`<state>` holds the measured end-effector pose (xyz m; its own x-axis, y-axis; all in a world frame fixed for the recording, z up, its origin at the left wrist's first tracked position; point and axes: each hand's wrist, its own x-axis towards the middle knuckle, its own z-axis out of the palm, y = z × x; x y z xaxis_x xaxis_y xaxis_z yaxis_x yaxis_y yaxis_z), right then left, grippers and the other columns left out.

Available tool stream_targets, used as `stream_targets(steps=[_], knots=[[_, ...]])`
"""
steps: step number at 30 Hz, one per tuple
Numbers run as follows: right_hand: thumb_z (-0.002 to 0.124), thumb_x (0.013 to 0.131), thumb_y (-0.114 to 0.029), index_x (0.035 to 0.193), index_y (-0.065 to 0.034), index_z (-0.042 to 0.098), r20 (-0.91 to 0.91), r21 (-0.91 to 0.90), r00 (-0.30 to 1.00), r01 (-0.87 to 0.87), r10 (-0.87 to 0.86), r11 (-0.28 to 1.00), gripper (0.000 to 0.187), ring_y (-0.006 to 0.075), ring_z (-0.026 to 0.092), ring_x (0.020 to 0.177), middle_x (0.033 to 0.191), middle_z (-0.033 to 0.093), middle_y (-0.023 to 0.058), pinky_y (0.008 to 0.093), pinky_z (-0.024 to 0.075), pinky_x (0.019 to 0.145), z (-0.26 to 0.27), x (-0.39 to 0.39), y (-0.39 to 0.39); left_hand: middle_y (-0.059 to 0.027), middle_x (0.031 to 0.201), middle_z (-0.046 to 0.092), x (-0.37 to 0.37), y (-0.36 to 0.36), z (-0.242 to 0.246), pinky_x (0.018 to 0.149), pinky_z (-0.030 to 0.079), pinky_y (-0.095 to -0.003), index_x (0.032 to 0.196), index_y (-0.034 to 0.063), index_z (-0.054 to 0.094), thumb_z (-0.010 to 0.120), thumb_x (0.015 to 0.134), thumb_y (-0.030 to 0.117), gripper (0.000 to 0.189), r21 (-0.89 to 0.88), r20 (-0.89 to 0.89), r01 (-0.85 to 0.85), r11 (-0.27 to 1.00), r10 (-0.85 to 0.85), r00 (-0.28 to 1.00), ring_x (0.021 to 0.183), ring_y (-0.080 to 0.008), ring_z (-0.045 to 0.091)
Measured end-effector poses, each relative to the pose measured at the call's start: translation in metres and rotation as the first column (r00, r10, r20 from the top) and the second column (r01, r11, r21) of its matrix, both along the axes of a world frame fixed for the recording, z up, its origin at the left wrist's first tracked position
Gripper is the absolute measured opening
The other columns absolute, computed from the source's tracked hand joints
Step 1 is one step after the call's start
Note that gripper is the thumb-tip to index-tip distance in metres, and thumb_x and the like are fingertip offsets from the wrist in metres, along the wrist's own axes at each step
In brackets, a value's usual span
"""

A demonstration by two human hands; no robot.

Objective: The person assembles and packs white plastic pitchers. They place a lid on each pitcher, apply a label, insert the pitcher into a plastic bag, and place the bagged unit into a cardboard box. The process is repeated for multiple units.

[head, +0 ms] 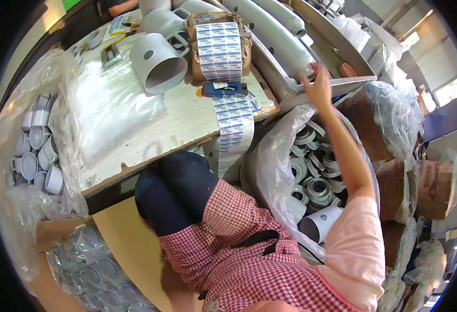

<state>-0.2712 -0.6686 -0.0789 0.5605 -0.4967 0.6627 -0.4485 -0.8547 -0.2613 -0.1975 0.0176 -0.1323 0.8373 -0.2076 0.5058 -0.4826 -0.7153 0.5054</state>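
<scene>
My right hand (317, 87) is stretched over the near rim of a metal trough (353, 80), fingers apart, beside the rounded end of a long grey cylinder (291, 58). Whether the fingertips touch it, I cannot tell. My left hand is out of view. On the white worktable (185, 130) before me, a large grey mug-shaped part with a handle (150, 58) lies tilted, its mouth towards me. Right of it stands a roll of printed labels (218, 48). A blue tool (224, 89) lies over the label strip (234, 124), which hangs off the table edge. Clear plastic sheeting (111, 105) covers the table's left part.
A plastic-lined container of grey ring-shaped parts (318, 187) stands at my right. Small grey cups (37, 156) fill a bag at the left; bagged round parts (107, 273) lie below. Pliers (123, 34) lie near the table's back, where another person's arm (122, 7) shows. Cardboard boxes (433, 187) stand far right.
</scene>
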Motion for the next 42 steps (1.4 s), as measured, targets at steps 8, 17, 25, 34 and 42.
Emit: stream_targets(steps=[8, 17, 25, 34, 42], knots=[[0.093, 0.067, -0.056, 0.14, 0.01, 0.05, -0.635, 0.559, 0.747, 0.266, 0.198, 0.785, 0.107, 0.0297, 0.073, 0.096, 0.105, 0.075, 0.0214, 0.0382, 0.0561, 0.086, 0.041, 0.018, -0.097, -0.0222, 0.148, 0.052, -0.003, 0.058, 0.028, 0.118, 0.039, -0.0437, 0.154, -0.0052, 0.039, 0.056, 0.107, 0.026, 0.059, 0.136, 0.128, -0.259, 0.956, 0.243, 0.962, 0.135, -0.0329, 0.052], [0.087, 0.078, -0.05, 0.132, -0.0072, 0.065, 0.055, -0.052, 0.998, -0.041, 0.043, 0.998, 0.072, 0.0302, 0.068, 0.1, 0.116, 0.064, 0.019, 0.0402, 0.0555, 0.089, 0.111, -0.039, -0.039, -0.0233, 0.145, 0.055, 0.023, 0.05, 0.057, 0.118, 0.04, -0.0436, 0.152, -0.0078, 0.041, 0.058, 0.108, 0.017, 0.054, 0.081, 0.343, -0.277, 0.957, 0.234, 0.91, 0.132, -0.0329, 0.054], [0.089, 0.079, -0.027, 0.137, -0.0128, 0.064, -0.259, -0.144, 0.965, 0.013, -0.05, 0.989, 0.065, 0.018, 0.067, 0.085, 0.117, 0.061, 0.0092, 0.0318, 0.0592, 0.074, 0.158, -0.106, 0.065, -0.0161, 0.121, 0.069, 0.058, -0.07, 0.06, 0.114, 0.042, -0.0512, 0.118, -0.0036, 0.069, 0.054, 0.106, 0.011, 0.024, -0.119, 0.363, 0.1, 0.988, -0.05, 0.931, 0.127, -0.0366, 0.058], [0.06, 0.102, -0.045, 0.147, -0.0005, 0.043, 0.428, 0.831, 0.903, -0.373, 0.045, -0.413, 0.066, 0.0368, 0.072, 0.106, 0.125, 0.068, 0.0219, 0.0487, 0.0655, 0.081, 0.036, -0.109, 0.241, -0.0195, 0.152, 0.054, 0.035, -0.145, 0.064, 0.121, 0.035, -0.0428, 0.147, -0.0064, 0.051, 0.045, 0.107, 0.019, 0.047, -0.507, 0.098, 0.419, 0.753, -0.433, 0.896, 0.145, -0.0315, 0.047], [0.075, 0.091, -0.01, 0.1, -0.0025, 0.063, 0.228, 0.614, 0.868, -0.48, 0.441, 0.627, 0.018, 0.0288, 0.063, 0.093, 0.097, 0.061, 0.0116, 0.0371, 0.0526, 0.093, -0.031, -0.039, 0.238, -0.0152, 0.091, 0.068, 0.04, -0.092, 0.066, 0.082, 0.055, -0.0389, 0.092, -0.0046, 0.06, 0.048, 0.108, 0.054, 0.062, -0.718, -0.435, -0.255, 0.648, -0.131, 0.891, 0.084, -0.0244, 0.066]])
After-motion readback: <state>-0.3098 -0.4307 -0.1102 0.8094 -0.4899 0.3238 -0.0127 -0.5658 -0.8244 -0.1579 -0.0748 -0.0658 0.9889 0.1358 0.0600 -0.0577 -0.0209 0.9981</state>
